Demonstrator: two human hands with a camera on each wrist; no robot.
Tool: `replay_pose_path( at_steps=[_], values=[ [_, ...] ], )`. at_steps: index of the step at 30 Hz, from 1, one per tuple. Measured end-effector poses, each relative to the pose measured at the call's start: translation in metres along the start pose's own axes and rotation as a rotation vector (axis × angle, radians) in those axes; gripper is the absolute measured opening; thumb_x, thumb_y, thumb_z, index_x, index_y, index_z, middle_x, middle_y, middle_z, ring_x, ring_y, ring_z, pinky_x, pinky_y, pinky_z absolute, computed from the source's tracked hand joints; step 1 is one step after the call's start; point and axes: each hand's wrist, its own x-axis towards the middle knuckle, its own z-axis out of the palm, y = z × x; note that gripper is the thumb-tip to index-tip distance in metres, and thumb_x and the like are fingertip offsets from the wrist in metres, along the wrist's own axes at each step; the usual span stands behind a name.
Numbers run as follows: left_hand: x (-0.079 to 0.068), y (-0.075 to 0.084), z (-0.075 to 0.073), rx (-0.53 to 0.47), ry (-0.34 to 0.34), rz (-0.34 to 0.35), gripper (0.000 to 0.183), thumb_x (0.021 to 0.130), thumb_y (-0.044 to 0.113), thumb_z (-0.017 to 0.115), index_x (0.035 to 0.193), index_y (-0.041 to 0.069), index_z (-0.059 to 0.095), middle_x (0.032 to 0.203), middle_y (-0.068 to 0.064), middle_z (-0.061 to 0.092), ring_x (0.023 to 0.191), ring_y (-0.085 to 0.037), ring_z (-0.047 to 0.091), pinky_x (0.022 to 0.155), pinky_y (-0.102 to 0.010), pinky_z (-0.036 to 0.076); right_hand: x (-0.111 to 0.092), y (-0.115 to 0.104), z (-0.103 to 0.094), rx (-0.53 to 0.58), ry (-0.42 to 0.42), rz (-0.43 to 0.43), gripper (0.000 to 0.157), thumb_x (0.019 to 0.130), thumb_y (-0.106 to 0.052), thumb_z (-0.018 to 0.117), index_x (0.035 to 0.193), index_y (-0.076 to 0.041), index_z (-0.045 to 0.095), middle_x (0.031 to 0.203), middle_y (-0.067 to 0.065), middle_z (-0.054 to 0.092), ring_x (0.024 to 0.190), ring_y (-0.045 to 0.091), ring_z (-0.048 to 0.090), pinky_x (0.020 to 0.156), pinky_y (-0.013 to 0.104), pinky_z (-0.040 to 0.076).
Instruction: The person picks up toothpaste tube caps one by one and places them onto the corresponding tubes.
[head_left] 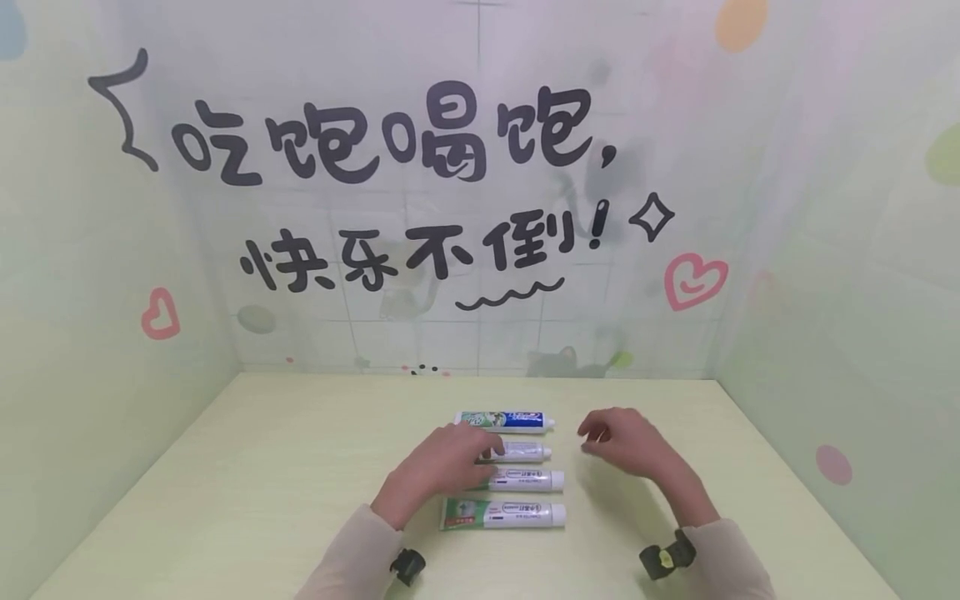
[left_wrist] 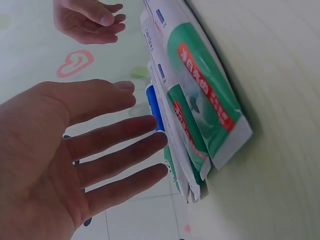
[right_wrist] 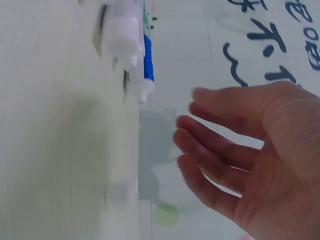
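The front tube [head_left: 504, 515], green and white, lies on the desk [head_left: 300, 483] with its long axis running side to side, crimped end left and white cap right. Parallel beyond it lie the second tube [head_left: 528, 480], the third tube [head_left: 522, 452] and, farthest from it, the blue-and-white tube [head_left: 504, 422], all capped ends likewise right.

Of the hands, the left hand [head_left: 450, 458] is nearer: it reaches over the tubes just beyond the front tube, fingers extended and slightly parted, gripping nothing; whether a fingertip touches, I cannot tell. The right hand [head_left: 626, 442] hangs beyond and right of the front tube's cap, apart from every tube, palm turned inward, fingers loosely bent around nothing. Both forearms slant inward from either side of the front tube.
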Motion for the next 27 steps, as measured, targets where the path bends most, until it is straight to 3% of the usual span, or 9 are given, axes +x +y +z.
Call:
replay_pose_path(
  at_steps=[3,6,9,14,20,23,27],
  values=[
    [0.003,0.000,-0.004,-0.004,0.037,0.011,0.024,0.089,0.029,0.065,0.111,0.022,0.070,0.098,0.007,0.069,0.079,-0.004,0.057,0.070,-0.025,0.048,-0.001,0.010,-0.009,-0.010,0.121,0.003,0.011,0.086,-0.014,0.066,0.096,-0.012,0.071,0.084,-0.002,0.068,0.077,0.010,0.060,0.066,0.030,0.047],
    [0.010,0.000,-0.006,0.007,0.057,0.019,0.024,0.089,0.030,0.065,0.112,0.021,0.069,0.098,0.008,0.069,0.084,-0.005,0.059,0.074,-0.027,0.049,-0.001,0.019,-0.010,-0.011,0.173,0.027,0.013,0.088,-0.014,0.063,0.098,-0.011,0.070,0.090,0.001,0.070,0.082,0.016,0.063,0.069,0.035,0.049],
    [0.023,0.001,-0.006,0.050,0.059,0.022,0.027,0.088,0.031,0.067,0.114,0.023,0.069,0.102,0.007,0.070,0.086,-0.007,0.060,0.077,-0.028,0.050,-0.003,0.028,-0.007,-0.077,0.131,0.079,0.016,0.087,-0.016,0.063,0.101,-0.011,0.069,0.096,0.005,0.069,0.088,0.021,0.064,0.071,0.041,0.050],
    [0.045,0.002,0.001,0.086,-0.025,0.023,0.033,0.086,0.029,0.070,0.118,0.025,0.067,0.111,0.007,0.069,0.093,-0.009,0.062,0.083,-0.032,0.051,-0.006,0.041,0.004,-0.188,0.009,0.140,0.023,0.082,-0.017,0.067,0.104,-0.014,0.068,0.102,0.009,0.066,0.093,0.026,0.062,0.068,0.046,0.049],
    [0.062,0.005,0.011,0.090,-0.139,-0.007,0.030,0.082,0.023,0.071,0.112,0.026,0.069,0.104,0.008,0.068,0.083,-0.010,0.057,0.078,-0.031,0.048,-0.004,0.045,0.012,-0.123,-0.037,0.151,0.022,0.076,-0.002,0.056,0.092,-0.011,0.069,0.086,0.005,0.065,0.073,0.019,0.054,0.062,0.035,0.044],
    [0.067,0.007,0.013,0.117,-0.164,-0.010,0.027,0.081,0.021,0.070,0.108,0.027,0.069,0.098,0.009,0.066,0.079,-0.011,0.054,0.074,-0.030,0.046,-0.004,0.045,0.013,-0.102,-0.028,0.147,0.023,0.075,0.002,0.052,0.085,-0.009,0.069,0.079,0.003,0.062,0.066,0.017,0.049,0.058,0.031,0.040],
    [0.070,0.010,0.013,0.139,-0.166,0.008,0.031,0.081,0.018,0.070,0.109,0.029,0.069,0.102,0.009,0.066,0.083,-0.010,0.054,0.077,-0.030,0.046,-0.004,0.045,0.012,-0.116,-0.017,0.161,0.022,0.075,0.003,0.052,0.085,-0.009,0.066,0.075,0.002,0.058,0.065,0.017,0.048,0.057,0.030,0.039]
  ],
)
